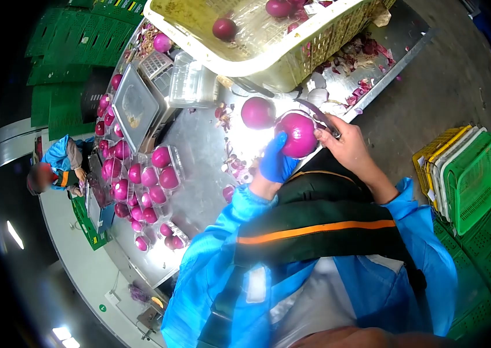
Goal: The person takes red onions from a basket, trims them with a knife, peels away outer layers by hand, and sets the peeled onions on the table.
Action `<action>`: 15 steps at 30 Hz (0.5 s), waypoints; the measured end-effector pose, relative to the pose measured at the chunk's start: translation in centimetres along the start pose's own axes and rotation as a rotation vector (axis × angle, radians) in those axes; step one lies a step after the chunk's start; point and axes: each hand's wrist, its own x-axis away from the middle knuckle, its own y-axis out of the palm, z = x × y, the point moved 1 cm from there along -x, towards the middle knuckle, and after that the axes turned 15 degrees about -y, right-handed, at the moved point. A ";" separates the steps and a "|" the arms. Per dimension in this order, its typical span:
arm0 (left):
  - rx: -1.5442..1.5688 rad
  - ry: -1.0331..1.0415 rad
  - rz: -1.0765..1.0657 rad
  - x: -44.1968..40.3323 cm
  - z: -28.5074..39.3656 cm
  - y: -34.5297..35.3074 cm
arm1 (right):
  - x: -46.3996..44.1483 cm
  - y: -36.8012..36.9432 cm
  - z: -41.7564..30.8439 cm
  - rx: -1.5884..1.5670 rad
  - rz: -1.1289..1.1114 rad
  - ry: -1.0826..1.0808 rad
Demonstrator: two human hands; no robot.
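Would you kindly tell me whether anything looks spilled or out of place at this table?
Loose onion skins litter the metal table beside the pale yellow crate, which looks untidy. Also odd: the left hand, on a red onion, wears a blue glove, while the right hand, holding a knife, is bare.

Counts: 2 grips, the left grip (278, 161) and the right grip (347, 144). Knife (313, 113) in the right one: 1. Held onion (297, 136): 1. Big loose onion (258, 112) just beside it: 1. Pale crate (239, 68): 1, at least 2 onions (224, 29) inside, rest cut off. Scale (135, 110): 1. Packed onions (160, 156) on the desk (199, 151): 20-plus, too crowded for exact; pack count unclear. Nested baskets (477, 180) at right: 3 minimum. Co-worker (62, 162): 1. Green wall crates (83, 40): several, exact number unreadable.
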 end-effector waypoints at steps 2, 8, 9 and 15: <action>-0.077 -0.016 0.034 0.0 -0.2 -0.1 | 0.1 -0.1 -0.5 -0.026 -0.013 0.047; -0.171 -0.020 0.094 0.3 -0.7 -0.4 | 0.7 0.8 -0.8 0.457 0.077 -0.198; -0.098 -0.045 0.065 0.5 -0.7 -0.2 | 0.7 0.9 -0.3 0.486 0.088 -0.177; -0.055 -0.073 -0.049 0.6 -0.5 0.5 | -0.7 0.1 5.6 0.481 0.101 0.007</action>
